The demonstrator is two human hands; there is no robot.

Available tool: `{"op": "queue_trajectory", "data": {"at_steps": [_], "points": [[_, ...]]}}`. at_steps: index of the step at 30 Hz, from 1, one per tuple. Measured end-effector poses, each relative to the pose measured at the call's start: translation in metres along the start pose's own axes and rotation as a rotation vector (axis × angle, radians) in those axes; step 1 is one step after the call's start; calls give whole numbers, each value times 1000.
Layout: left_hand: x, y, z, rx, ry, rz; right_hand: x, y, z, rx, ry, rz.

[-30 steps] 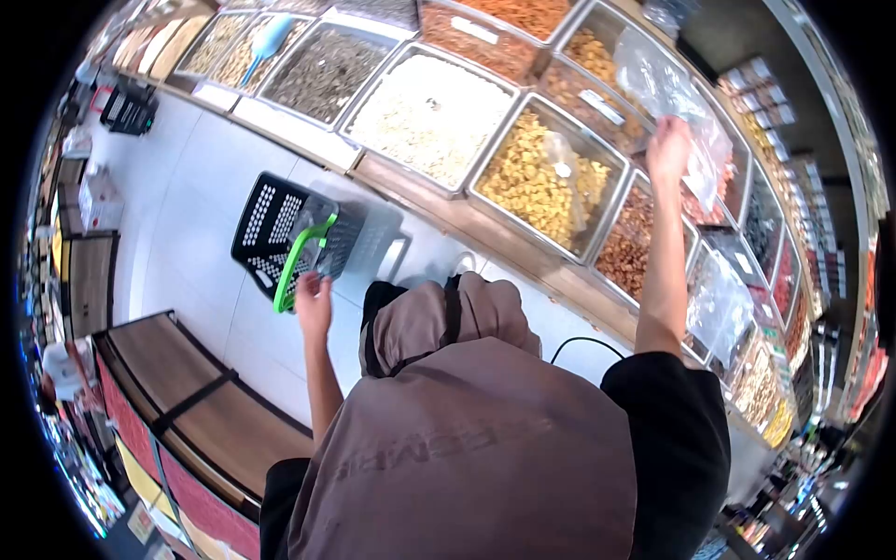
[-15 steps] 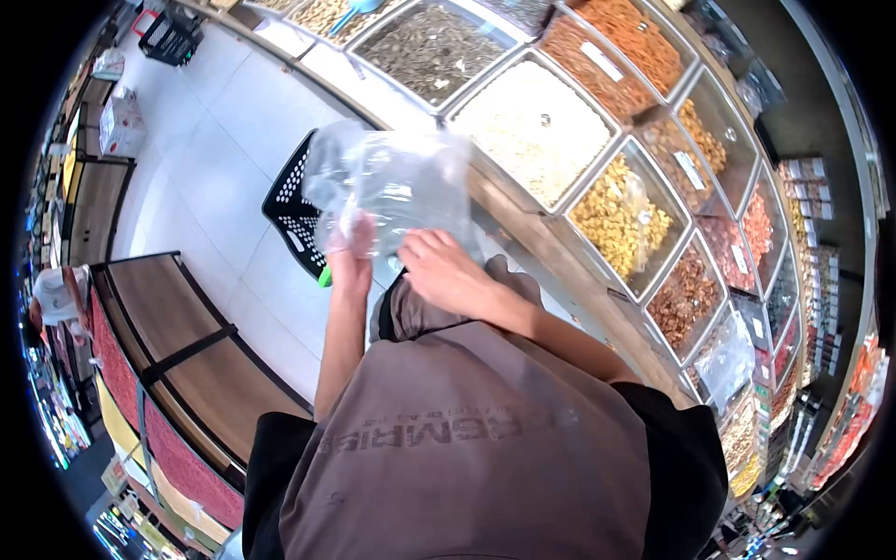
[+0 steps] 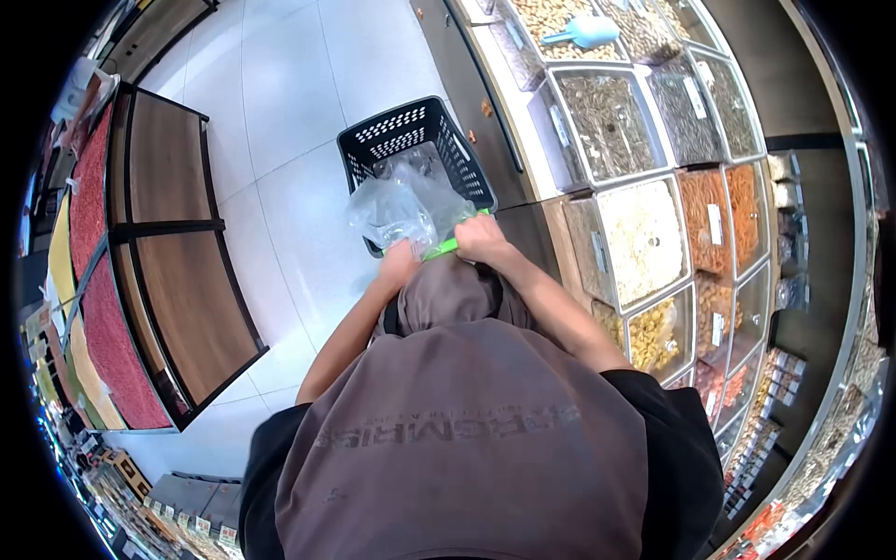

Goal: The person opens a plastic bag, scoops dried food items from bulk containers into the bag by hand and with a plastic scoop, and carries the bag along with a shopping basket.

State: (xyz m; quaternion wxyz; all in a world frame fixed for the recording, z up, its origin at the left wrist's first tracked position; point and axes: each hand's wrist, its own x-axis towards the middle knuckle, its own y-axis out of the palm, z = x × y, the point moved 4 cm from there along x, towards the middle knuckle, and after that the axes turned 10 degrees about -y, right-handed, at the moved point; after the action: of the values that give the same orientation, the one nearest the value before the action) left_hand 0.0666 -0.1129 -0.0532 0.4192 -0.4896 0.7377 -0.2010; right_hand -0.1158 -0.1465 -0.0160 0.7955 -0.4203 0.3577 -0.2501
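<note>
A black shopping basket (image 3: 411, 117) with perforated sides is in front of me, below my hands. My right hand (image 3: 479, 238) is closed around its green handle (image 3: 441, 249). My left hand (image 3: 399, 264) is closed on a clear plastic bag (image 3: 387, 213), beside the left end of the handle. The bag drapes over the near side of the basket and hides part of its inside. More clear plastic lies within the basket, and I cannot make out what is in it. The fingertips of my left hand are partly hidden.
Bins of dry goods stand along the right, including white flakes (image 3: 641, 241), dark seeds (image 3: 607, 121) and a light blue scoop (image 3: 590, 33) on nuts. A wood-panelled display (image 3: 177, 177) stands at the left. Pale floor tiles (image 3: 289, 210) lie between.
The view has swung, so the basket now sits in front of me. My right hand has left the bag and grips the basket's green handle. The bag has come down to the basket.
</note>
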Motion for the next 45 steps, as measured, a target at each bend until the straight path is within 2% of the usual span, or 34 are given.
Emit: {"op": "queue_trajectory", "data": {"at_steps": [1,2,3,5,6,9,10,13,16,18,19,21,25,27,36,37,39,45], "points": [[8,-4,-4,-11,5,-2,6,-5,-5,-13,-3,154],[11,-9,-5,-8,-57,30,9,-5,-7,-13,-66,26],[15,-6,-7,-12,-113,67,11,-6,-12,-20,-51,34],[32,22,20,2,-94,56,16,-6,-19,15,-51,179],[38,30,31,31,-85,29,17,-12,-17,65,-69,164],[40,16,27,-46,-16,-79,31,-16,-20,88,-109,202],[41,14,27,-42,-9,-73,38,-11,-21,83,-118,269],[52,1,29,-60,-21,-62,48,-19,-27,130,-109,267],[65,-21,14,-12,2,-108,63,-20,-36,118,-163,164],[75,-48,-2,-15,-126,-96,78,-30,-43,126,-153,168],[84,-53,-6,3,-111,-89,84,-34,-44,127,-158,196],[105,-61,-11,71,-233,-64,94,-44,-52,129,-175,103],[136,-69,-19,193,-332,-68,122,-51,-63,145,-140,-23],[151,-74,-24,209,-411,-143,130,-57,-71,144,-141,-84],[196,-97,-28,344,-413,-91,159,-80,-92,212,-156,-91],[206,-95,-13,355,-403,-77,163,-81,-94,225,-141,-95],[226,-91,12,240,-461,93,171,-85,-97,222,-148,-138],[269,-103,28,276,-393,119,196,-108,-109,225,-108,-156]]}}
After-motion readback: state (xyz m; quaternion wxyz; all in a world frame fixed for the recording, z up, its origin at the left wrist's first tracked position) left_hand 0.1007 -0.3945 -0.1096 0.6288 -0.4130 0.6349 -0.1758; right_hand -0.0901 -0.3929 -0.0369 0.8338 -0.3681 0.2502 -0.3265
